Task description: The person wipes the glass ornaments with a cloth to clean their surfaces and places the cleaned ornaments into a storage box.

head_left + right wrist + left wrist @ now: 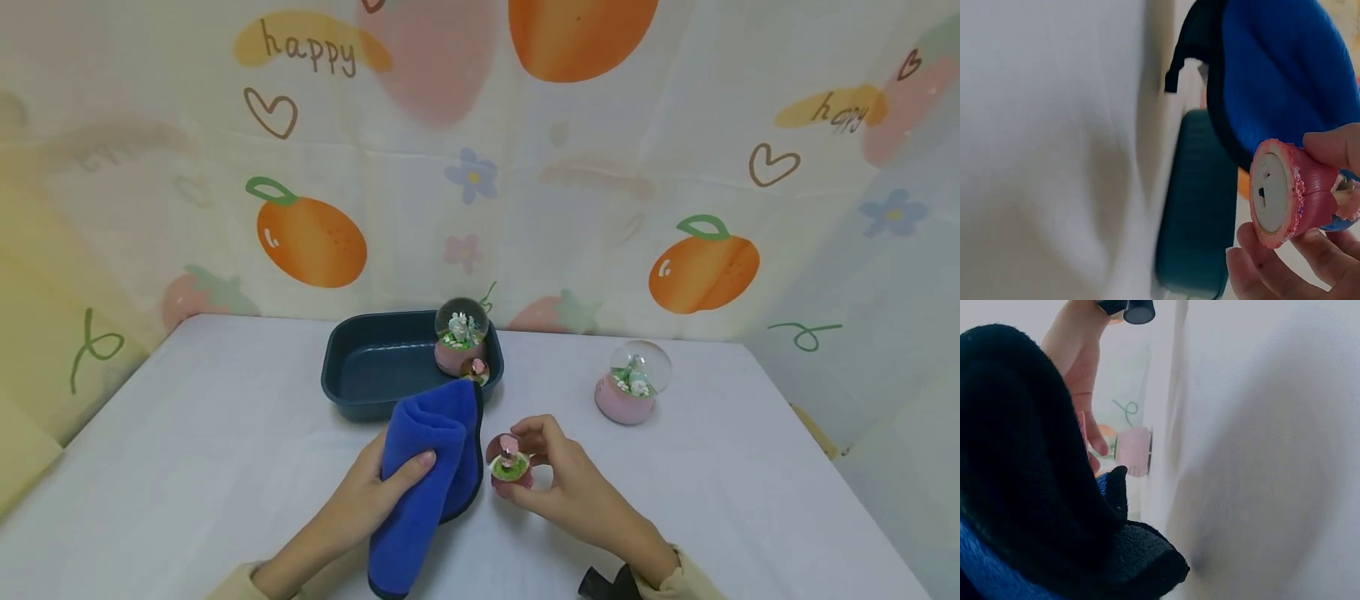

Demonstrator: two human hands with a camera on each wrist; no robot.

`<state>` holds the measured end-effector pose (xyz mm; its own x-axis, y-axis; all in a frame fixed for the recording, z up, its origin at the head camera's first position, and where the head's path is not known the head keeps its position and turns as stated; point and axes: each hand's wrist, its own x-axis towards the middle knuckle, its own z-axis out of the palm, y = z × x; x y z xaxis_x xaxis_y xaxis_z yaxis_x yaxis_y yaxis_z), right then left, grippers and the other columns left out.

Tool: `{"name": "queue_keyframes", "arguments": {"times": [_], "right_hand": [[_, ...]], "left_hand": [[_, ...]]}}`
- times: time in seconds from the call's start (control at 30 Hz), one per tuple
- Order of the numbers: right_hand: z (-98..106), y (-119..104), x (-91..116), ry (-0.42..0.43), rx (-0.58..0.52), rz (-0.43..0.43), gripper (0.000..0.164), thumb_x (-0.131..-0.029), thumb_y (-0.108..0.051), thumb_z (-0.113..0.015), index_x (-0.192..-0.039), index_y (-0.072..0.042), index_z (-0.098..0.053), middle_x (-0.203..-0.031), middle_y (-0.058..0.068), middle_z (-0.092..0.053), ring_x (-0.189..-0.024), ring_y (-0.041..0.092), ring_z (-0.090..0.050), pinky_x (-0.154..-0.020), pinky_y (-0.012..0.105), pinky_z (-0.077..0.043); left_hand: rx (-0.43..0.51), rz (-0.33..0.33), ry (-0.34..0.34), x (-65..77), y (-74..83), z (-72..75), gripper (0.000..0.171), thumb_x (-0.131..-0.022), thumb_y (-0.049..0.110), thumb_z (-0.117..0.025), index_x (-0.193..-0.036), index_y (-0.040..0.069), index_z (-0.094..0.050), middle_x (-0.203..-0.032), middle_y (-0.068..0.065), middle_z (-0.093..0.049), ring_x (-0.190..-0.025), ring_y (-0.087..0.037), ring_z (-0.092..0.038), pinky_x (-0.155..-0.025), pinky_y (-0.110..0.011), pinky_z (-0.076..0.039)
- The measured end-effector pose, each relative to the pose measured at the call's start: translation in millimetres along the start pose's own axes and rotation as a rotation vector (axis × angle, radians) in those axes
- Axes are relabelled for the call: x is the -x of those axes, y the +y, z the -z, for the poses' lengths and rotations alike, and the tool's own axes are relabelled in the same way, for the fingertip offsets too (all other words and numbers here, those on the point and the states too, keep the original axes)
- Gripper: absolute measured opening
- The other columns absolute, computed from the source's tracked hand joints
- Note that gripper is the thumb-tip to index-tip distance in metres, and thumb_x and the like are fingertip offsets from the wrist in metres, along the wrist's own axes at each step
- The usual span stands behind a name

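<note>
My left hand (375, 487) grips a folded blue cloth (427, 467) with a black border, the thumb lying across its front. Just right of the cloth, my right hand (573, 483) holds a small snow globe (511, 462) with a pink figure, green ground and pink base. The right wrist view shows the globe's base (1279, 190) tipped sideways, its round white underside facing the camera and the thumb and fingers around it. In the left wrist view the dark cloth edge (1041, 456) fills the near side and covers the left fingers.
Behind the cloth stands a dark teal tray (375, 404), holding a larger snow globe (460, 342) and a small one (476, 369) at its right end. Another pink-based snow globe (628, 392) stands on the white table at the right. A black object (609, 583) shows by the right sleeve.
</note>
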<state>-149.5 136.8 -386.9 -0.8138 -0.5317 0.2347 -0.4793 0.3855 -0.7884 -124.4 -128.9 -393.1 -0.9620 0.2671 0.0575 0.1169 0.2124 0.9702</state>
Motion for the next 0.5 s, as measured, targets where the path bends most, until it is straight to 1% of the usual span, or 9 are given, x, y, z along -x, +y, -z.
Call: {"name": "queue_keyframes", "arguments": {"times": [0.1, 0.2, 0.3, 0.43, 0.5], "right_hand": [[-3.5, -2.9, 2.9, -0.03, -0.003, 0.042, 0.051, -0.086, -0.015, -0.078, -0.124, -0.013, -0.044, -0.117, 0.004, -0.07, -0.105, 0.009, -0.064, -0.09, 0.029, -0.054], [-6.6, -4.9, 4.1, -0.052, 0.021, 0.103, 0.051, -0.086, -0.012, -0.076, -0.127, -0.014, -0.046, -0.117, 0.005, -0.069, -0.105, 0.009, -0.064, -0.089, 0.029, -0.055], [-10.6, -6.5, 4.6, -0.072, 0.046, 0.15, 0.052, -0.086, -0.009, -0.076, -0.131, -0.014, -0.048, -0.12, 0.001, -0.067, -0.105, 0.008, -0.063, -0.088, 0.028, -0.055], [-17.0, -8.0, 5.2, -0.069, 0.083, 0.196, 0.054, -0.086, -0.011, -0.076, -0.134, -0.015, -0.053, -0.123, -0.003, -0.064, -0.107, 0.006, -0.061, -0.091, 0.026, -0.054], [-19.7, -8.0, 5.7, -0.052, 0.099, 0.221, 0.053, -0.086, -0.014, -0.077, -0.134, -0.014, -0.054, -0.123, -0.004, -0.064, -0.108, 0.006, -0.061, -0.092, 0.026, -0.054]], "left_hand": [[0.009, 0.004, -0.012, -0.1, 0.3, -1.8, 0.047, -0.101, 0.026, -0.053, -0.141, 0.005, -0.042, -0.135, -0.019, -0.056, -0.117, -0.029, -0.059, -0.094, -0.049, -0.052], [0.017, 0.013, -0.017, 0.2, 0.2, -3.7, 0.047, -0.102, 0.026, -0.053, -0.143, 0.006, -0.041, -0.136, -0.019, -0.056, -0.118, -0.031, -0.059, -0.094, -0.05, -0.052], [0.022, 0.021, -0.03, 0.6, 0.4, -4.9, 0.048, -0.102, 0.027, -0.052, -0.144, 0.009, -0.04, -0.138, -0.018, -0.055, -0.12, -0.032, -0.058, -0.096, -0.051, -0.051], [0.004, 0.001, -0.08, 1.7, 0.3, -6.5, 0.05, -0.103, 0.028, -0.05, -0.148, 0.01, -0.036, -0.139, -0.017, -0.054, -0.121, -0.033, -0.057, -0.096, -0.05, -0.051], [0.008, -0.007, -0.126, 2.1, -0.1, -7.9, 0.054, -0.103, 0.027, -0.051, -0.15, 0.011, -0.032, -0.141, -0.018, -0.053, -0.123, -0.034, -0.056, -0.096, -0.05, -0.05]]}}
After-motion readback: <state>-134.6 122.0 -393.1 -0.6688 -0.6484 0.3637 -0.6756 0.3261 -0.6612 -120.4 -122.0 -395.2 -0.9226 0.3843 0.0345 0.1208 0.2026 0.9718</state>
